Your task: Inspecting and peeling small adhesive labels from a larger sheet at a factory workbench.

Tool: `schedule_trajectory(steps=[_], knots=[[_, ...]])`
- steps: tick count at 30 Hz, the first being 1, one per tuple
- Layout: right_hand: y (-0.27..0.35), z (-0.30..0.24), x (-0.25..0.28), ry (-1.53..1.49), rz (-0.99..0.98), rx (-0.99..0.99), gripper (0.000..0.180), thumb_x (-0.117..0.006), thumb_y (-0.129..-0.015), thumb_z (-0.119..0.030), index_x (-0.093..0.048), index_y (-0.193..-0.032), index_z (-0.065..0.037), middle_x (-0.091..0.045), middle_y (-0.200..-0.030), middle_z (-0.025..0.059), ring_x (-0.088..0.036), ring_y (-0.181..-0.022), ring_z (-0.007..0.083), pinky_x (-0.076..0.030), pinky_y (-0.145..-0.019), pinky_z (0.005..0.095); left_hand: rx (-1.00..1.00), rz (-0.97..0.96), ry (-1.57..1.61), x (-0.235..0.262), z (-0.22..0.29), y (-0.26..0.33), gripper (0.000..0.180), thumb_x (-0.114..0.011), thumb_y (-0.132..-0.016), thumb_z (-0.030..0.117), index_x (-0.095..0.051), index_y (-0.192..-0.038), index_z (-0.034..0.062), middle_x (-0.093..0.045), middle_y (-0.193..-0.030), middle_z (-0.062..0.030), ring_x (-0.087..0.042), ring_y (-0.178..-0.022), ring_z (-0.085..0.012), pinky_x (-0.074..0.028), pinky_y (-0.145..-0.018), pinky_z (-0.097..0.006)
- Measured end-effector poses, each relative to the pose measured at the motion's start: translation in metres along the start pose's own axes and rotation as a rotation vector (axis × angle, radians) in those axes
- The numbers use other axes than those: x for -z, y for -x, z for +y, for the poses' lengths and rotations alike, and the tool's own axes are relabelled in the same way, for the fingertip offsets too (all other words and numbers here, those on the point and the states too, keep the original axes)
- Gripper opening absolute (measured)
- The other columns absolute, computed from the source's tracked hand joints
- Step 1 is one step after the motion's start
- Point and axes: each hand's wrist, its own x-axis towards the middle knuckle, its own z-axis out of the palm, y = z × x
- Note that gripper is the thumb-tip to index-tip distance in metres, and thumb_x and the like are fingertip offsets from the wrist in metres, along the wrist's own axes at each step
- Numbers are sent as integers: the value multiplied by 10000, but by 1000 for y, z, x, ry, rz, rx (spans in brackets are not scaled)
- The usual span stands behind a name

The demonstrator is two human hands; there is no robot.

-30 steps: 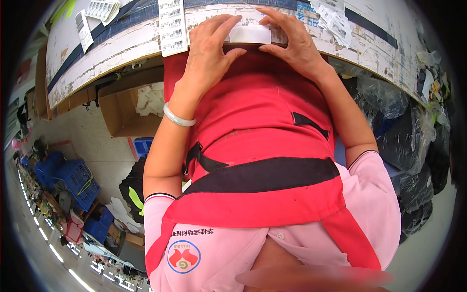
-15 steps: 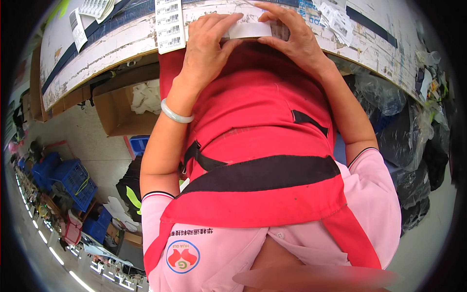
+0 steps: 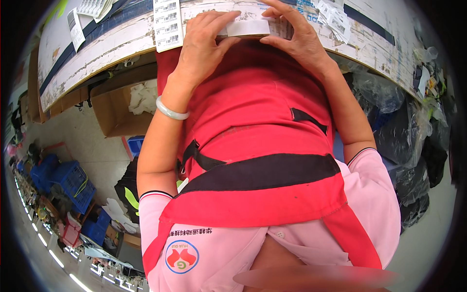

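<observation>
Head view | white strip (image 3: 248, 27): plain, rectangular | left hand (image 3: 202, 44), right hand (image 3: 305, 43): curved at its ends; grip: cannot tell

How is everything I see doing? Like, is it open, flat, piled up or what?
Left hand: fingers curved, thumb apart; grip unclear.
Right hand: fingers curved, thumb apart; grip unclear.
White strip: plain-faced, between the hands.
Label sheet: flat on the table.
Loose labels at right: heaped, overlapping.
Cardboard box: open, white scraps inside.
Bracelet: worn.

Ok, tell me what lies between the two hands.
In the head view, a white strip lies between the left hand and the right hand.
</observation>
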Motion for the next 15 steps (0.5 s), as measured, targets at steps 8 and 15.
schedule_trajectory(steps=[8,15], knots=[[15,-5,4,-10,110,-187,598,-697,-847,-42,-452,-1389,-101,-602,-981,80,-601,-904,183,-496,-829,296,30,79,8,5,9,5,551,-792,-736,102,-603,-1254,100,-619,-1140,-108,-577,-1048,-299,-471,-909,-377],[15,-7,-2,169,134,-6,523,-632,-886,-11,-462,-1375,-86,-579,-899,55,-573,-798,125,-487,-718,250,143,57,-55,6,13,18,596,-669,-758,-13,-528,-1327,97,-621,-1035,-86,-585,-957,-252,-463,-900,-360]])
